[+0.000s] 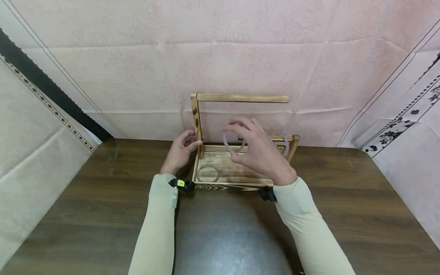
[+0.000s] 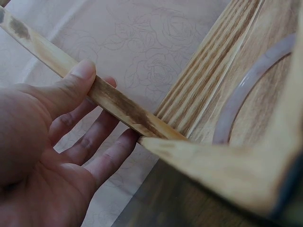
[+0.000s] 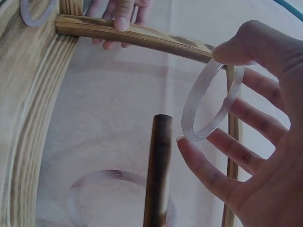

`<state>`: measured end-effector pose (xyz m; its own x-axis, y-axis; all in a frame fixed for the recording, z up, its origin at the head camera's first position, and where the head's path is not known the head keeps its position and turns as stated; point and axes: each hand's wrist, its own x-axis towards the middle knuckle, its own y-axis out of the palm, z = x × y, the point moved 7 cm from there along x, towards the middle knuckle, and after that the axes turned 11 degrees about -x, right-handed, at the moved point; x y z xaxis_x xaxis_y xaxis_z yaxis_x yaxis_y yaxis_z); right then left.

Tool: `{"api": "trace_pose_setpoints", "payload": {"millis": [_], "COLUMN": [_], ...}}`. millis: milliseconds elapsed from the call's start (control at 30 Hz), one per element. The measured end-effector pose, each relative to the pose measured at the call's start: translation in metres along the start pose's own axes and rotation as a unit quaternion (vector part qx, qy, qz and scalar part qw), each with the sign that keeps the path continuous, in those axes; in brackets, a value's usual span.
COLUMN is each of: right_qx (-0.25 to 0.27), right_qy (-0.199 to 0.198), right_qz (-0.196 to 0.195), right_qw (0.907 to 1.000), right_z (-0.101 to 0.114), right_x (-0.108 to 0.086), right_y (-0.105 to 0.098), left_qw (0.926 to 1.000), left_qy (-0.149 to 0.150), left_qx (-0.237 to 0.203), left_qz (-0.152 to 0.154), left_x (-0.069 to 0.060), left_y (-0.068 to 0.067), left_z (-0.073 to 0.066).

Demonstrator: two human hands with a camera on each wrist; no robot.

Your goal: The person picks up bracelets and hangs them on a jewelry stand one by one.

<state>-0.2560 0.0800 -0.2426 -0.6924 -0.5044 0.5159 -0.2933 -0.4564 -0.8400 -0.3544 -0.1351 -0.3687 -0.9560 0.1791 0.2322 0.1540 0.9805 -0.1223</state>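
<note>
Head view: near the middle of the far edge of the desk (image 1: 223, 233) stands a wooden rack (image 1: 228, 186) with a tray (image 1: 233, 172) as its base. Your left hand (image 1: 182, 148) is at the left post (image 1: 196, 120). Your right hand (image 1: 258, 151), over the tray, pinches a pale translucent bangle (image 1: 225, 143) between thumb and fingers. A second bangle (image 1: 218, 173) lies flat in the tray's near left corner; a third bangle (image 1: 286, 145) hangs on the lower bar (image 1: 276, 139), towards the tray's right edge. The upper bar (image 1: 242, 98) runs above your right hand

Left wrist view: your left thumb and fingers hold the left post from opposite sides, near the tray's far left corner, with part of the second bangle showing beyond

Right wrist view: your right thumb presses the held bangle's rim, fingers spread along the other side; the lower bar's free end is near but apart from it
</note>
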Motion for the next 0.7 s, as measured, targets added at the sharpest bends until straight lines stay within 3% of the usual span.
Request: {"api": "trace_pose_setpoints", "payload": {"millis": [267,700], "right_qx": [-0.001,0.011], "right_qy": [0.003,0.002], "right_qz": [-0.024,-0.048], "right_qw": [0.9997,0.9988], "right_z": [-0.002,-0.003], "right_x": [0.005,0.009], "right_y": [-0.009,-0.013], "left_qw": [1.0000,0.9998], "left_qy": [0.004,-0.014], "left_qx": [0.007,-0.009], "left_qz": [0.002,0.006], "left_x": [0.000,0.001], "left_y": [0.000,0.000], "left_z": [0.000,0.004]}}
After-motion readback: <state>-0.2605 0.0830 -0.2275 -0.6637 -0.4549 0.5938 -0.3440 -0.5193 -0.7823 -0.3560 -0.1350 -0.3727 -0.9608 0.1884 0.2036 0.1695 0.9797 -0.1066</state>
